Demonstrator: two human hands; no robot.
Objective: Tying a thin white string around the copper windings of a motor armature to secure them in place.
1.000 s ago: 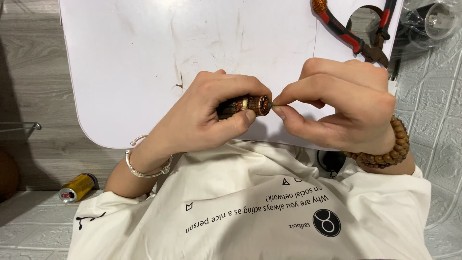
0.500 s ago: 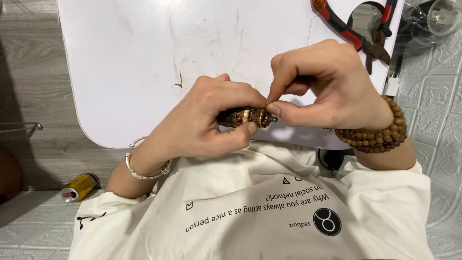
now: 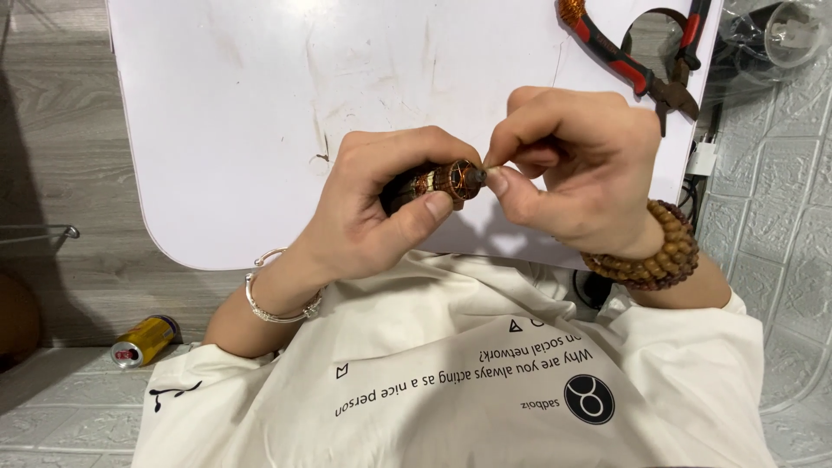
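Note:
My left hand (image 3: 377,212) grips a small dark cylindrical motor rotor with copper wire windings (image 3: 444,182), held sideways over the near edge of the white table (image 3: 260,104). My right hand (image 3: 576,165) is raised just right of it, thumb and fingers pinched at the rotor's right end, on what looks like a thin wire that is too small to make out. A silver bangle sits on my left wrist and a wooden bead bracelet on my right wrist.
Red-and-black pliers (image 3: 637,65) lie at the table's far right corner. A yellow can (image 3: 143,341) lies on the floor at lower left. Clear glassware (image 3: 780,35) stands off the table at upper right. A cable runs down beside the table's right edge.
My right hand has lifted and rolled upward from a low flat pinch to a raised pinch at the rotor's end. My left hand kept hold of the rotor and shifted slightly.

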